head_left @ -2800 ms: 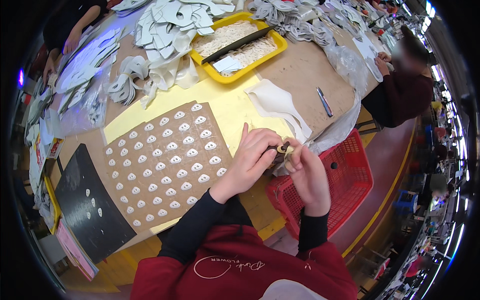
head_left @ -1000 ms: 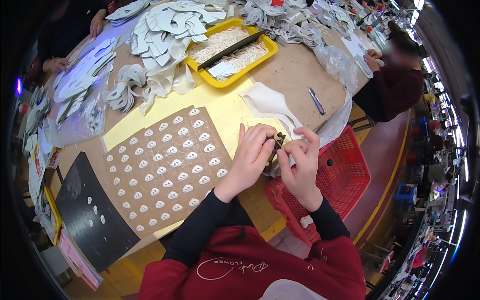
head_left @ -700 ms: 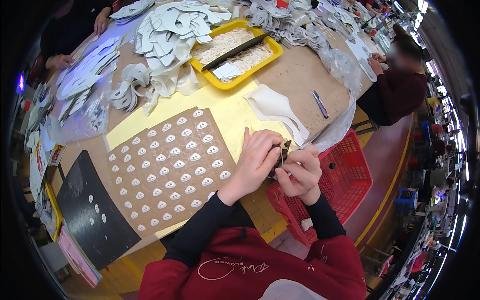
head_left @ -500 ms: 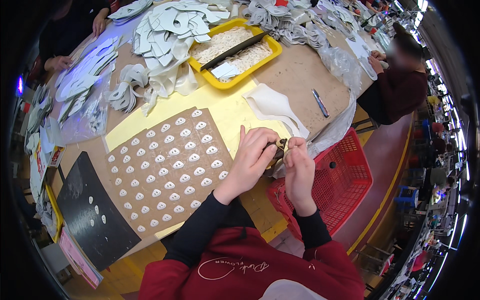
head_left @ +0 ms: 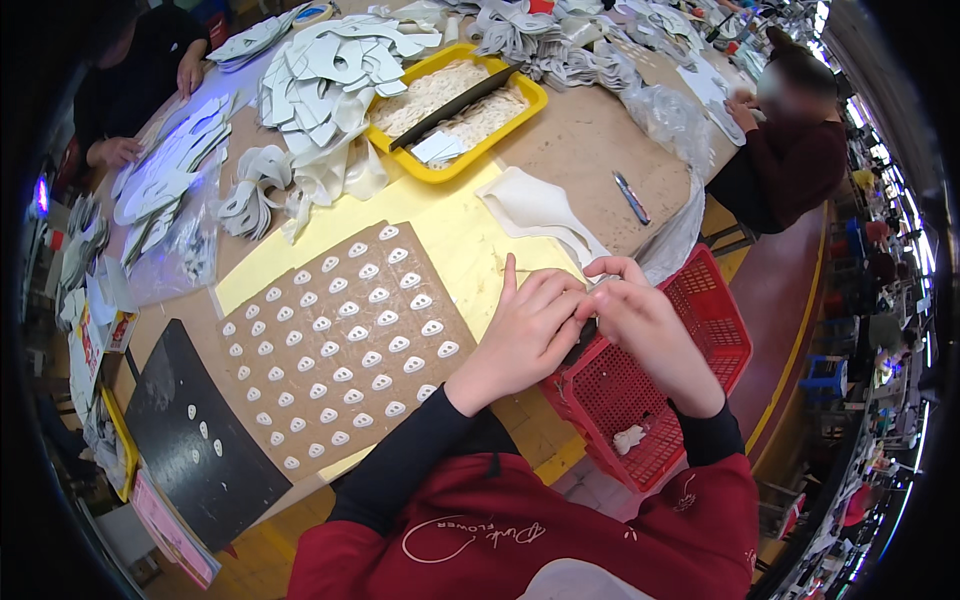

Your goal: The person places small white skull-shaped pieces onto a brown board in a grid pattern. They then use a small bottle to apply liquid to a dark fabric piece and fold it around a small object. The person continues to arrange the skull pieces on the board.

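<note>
My left hand (head_left: 535, 335) is closed around a dark object (head_left: 582, 340), whose kind I cannot make out; its index finger points up and away. My right hand (head_left: 635, 315) meets it with bent, pinched fingers, and whatever lies between the fingertips is hidden. Both hands are raised in front of me, over the table's near right corner and the red plastic basket (head_left: 742, 345). Left of them lies a brown board (head_left: 350, 262) with rows of small white rounded pieces (head_left: 380, 295) that have dark holes.
A black board (head_left: 215, 490) with several white pieces sits at the left. Beyond are a yellow tray (head_left: 455, 172) of small pale pieces with a black bar across it, stacked pale cutouts (head_left: 335, 60), white cloth (head_left: 530, 205) and a pen (head_left: 632, 198). Two people work at the far sides.
My right hand has swung up and turned, its forearm now slanting over the basket. The dark object is more covered. A white scrap now shows in the basket. The view has shifted slightly.
</note>
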Demonstrator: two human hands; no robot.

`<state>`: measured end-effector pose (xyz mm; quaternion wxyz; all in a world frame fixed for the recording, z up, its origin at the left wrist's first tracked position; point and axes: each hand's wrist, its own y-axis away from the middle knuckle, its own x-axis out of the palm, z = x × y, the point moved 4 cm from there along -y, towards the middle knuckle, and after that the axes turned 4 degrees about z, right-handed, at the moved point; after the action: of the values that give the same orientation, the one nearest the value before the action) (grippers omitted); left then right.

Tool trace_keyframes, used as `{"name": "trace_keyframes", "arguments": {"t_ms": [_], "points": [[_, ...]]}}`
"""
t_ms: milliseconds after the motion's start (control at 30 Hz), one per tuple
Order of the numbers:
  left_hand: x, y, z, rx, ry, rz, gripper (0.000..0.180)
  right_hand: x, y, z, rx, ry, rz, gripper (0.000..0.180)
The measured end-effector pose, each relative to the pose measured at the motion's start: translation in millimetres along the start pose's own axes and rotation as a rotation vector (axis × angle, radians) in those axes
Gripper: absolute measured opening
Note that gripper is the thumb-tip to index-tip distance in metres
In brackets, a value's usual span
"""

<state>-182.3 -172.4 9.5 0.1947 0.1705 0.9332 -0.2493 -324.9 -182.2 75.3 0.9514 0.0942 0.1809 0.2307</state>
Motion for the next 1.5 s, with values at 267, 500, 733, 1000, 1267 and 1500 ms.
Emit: {"name": "trace_keyframes", "arguments": {"t_ms": [267,500,733,1000,1267,1500], "points": [[-13.7,5.7,14.3,-0.111,0.135,-0.148,0.015,47.1,19.1,1.9,-0.391,0.613,-0.331,0.013],[-18.7,11.0,18.5,-0.094,0.118,-0.166,0.015,40.4,-0.2,-31.7,-0.189,-0.083,-0.301,0.009],[-15.7,19.0,2.4,0.023,-0.057,-0.142,0.015,21.8,-0.3,-36.6,0.411,-1.273,0.164,0.015],[5.2,3.3,-18.8,0.077,-0.28,-0.148,0.02,-21.2,-0.7,-15.9,0.508,-0.491,0.135,0.02],[32.8,-17.4,-18.2,-0.066,-0.451,-0.205,0.016,-12.1,-9.9,15.5,-0.336,1.22,-0.164,0.015],[8.2,-7.6,0.9,-0.219,-0.199,-0.349,0.016,39.4,7.8,35.1,-0.195,0.695,-0.393,0.019]]}}
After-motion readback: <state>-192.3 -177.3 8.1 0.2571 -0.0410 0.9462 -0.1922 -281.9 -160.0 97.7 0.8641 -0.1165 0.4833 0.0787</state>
